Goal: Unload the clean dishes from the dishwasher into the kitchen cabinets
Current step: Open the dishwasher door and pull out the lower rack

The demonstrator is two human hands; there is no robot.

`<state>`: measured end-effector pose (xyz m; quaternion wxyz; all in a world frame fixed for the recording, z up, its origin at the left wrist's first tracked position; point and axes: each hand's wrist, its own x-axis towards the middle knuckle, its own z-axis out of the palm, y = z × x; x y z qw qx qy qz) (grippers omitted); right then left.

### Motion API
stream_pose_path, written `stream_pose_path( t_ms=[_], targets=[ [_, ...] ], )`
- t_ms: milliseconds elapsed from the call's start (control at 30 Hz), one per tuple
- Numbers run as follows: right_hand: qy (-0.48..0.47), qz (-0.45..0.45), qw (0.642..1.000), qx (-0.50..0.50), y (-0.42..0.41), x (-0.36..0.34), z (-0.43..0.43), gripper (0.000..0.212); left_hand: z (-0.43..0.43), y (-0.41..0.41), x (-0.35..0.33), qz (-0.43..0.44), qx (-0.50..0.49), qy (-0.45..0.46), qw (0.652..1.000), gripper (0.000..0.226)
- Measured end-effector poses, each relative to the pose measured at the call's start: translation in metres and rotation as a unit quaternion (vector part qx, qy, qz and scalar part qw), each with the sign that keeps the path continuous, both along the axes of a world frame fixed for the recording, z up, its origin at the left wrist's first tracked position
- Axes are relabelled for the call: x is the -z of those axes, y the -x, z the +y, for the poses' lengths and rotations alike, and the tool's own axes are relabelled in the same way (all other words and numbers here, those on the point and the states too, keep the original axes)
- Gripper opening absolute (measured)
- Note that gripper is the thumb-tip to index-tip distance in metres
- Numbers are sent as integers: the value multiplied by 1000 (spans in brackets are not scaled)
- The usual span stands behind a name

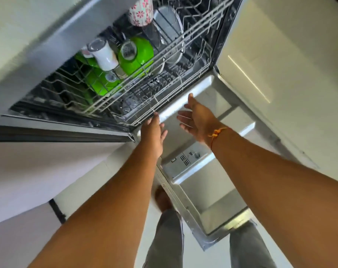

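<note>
One flowered mug (pixel 140 11), one white mug (pixel 104 56), three green bowls (pixel 140 55) are racked. Right hand (pixel 196 118) is spread empty; left hand (pixel 153 131) grip cannot be told.

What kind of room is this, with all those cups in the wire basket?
Most likely a home kitchen. A dishwasher door is folded down, its wire rack holds green bowls and a white mug, and a pale cabinet front stands alongside.
</note>
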<state>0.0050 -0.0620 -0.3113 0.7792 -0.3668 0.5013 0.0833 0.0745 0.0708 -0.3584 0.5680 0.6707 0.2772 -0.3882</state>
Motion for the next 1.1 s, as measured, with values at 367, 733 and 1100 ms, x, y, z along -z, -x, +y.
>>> stream_pose_path(
  t_ms=[367,733,1100],
  targets=[
    [-31,-38,997,60,-29,72,13,63,-36,-82,85,-289,336,-206,872,67],
    [-64,-19,992,112,-10,94,11,65,-46,-87,91,-330,385,-249,826,28],
    [-32,46,989,135,18,81,9,32,-28,20,85,-294,329,-173,881,22]
  ],
)
